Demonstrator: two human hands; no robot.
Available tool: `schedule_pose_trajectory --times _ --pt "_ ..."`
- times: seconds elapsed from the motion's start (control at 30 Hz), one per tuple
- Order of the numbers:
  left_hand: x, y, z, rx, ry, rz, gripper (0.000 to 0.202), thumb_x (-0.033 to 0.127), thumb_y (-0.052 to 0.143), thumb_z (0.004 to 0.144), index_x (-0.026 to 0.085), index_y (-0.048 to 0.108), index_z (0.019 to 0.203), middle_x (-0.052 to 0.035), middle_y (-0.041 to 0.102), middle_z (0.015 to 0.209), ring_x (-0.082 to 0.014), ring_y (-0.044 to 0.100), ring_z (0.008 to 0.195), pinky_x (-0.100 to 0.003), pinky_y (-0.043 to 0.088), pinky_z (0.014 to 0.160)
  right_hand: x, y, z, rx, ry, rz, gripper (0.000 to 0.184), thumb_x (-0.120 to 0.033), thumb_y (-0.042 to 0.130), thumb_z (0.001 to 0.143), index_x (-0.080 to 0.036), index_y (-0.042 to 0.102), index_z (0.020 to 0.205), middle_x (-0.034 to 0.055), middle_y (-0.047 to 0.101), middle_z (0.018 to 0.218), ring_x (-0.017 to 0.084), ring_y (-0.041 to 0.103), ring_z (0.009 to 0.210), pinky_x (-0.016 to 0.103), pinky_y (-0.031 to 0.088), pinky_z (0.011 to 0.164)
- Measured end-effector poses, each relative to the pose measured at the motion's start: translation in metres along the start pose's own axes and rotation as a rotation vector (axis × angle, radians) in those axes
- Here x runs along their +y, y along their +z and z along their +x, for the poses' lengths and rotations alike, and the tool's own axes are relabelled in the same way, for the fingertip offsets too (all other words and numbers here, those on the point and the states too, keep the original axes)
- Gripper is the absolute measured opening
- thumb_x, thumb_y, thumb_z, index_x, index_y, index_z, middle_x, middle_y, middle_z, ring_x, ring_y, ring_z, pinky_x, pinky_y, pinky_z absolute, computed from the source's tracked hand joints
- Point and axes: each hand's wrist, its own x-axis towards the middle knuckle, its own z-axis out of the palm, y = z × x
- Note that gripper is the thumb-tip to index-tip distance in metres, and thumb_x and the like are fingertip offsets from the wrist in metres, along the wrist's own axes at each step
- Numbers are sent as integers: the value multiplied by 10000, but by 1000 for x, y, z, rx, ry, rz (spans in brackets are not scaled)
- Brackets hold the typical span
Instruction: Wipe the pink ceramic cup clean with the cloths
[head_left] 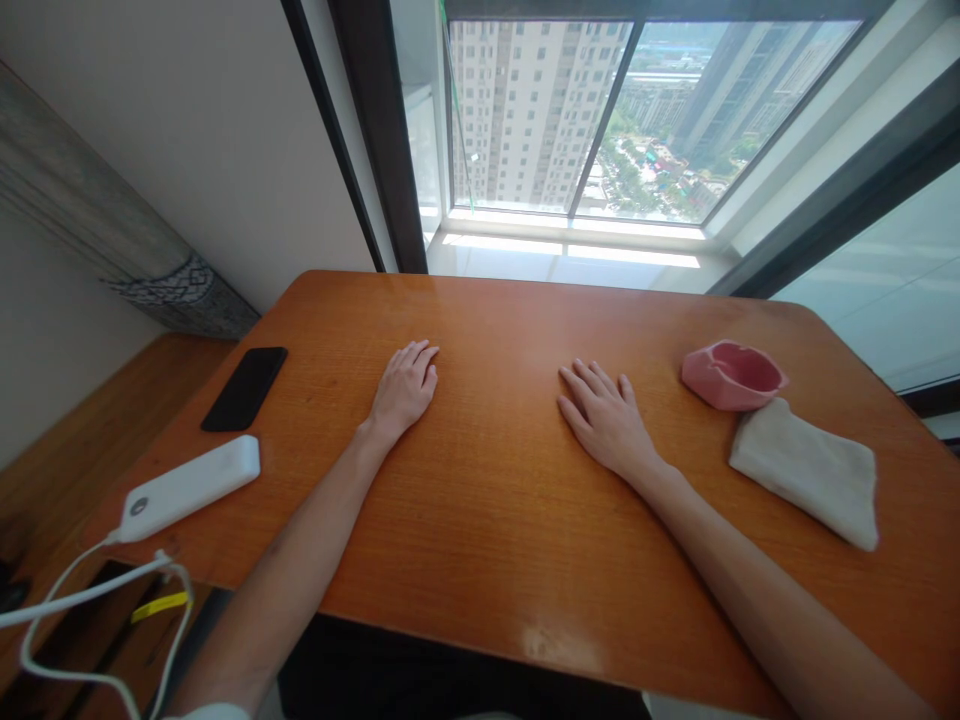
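Note:
My left hand (pixel 406 385) rests palm down on the wooden table (pixel 480 520), fingers stretched out, holding nothing. Farther right, my right hand (pixel 602 412) lies flat on the same tabletop with its fingers spread and nothing in it. A pink ashtray-like bowl with notches in its rim (pixel 705 378) stands to the right of my right hand, apart from it. Just in front of the bowl lies a folded whitish cloth (pixel 806 470). Off to the left of my left hand is a black smartphone (pixel 245 390), lying flat.
A white power bank (pixel 191 488) lies at the table's left edge, with a white cable (pixel 97 592) running from it over the edge. Beyond the far edge is a window (pixel 570 120) with dark frames. A grey curtain (pixel 112 210) hangs at the left.

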Motion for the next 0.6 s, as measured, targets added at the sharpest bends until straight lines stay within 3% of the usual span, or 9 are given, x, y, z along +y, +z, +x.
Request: schedule_pose_trajectory --times 0.33,0.6 --pt "3 -2 0 -21 -14 10 508 276 418 1102 113 626 1535 -161 591 1672 -342 525 1590 -518 365 1395 2 2 0 6 -5 5 588 -481 337 1156 -239 536 1654 142 490 1762 391 399 1665 728 237 1343" --pt "1 -1 0 -6 -4 13 485 279 428 1099 156 631 1522 -147 605 1660 -324 538 1579 -528 383 1386 2 1 1 0 -2 3 599 -478 332 1158 -209 537 1652 148 484 1765 397 393 1667 724 227 1348"
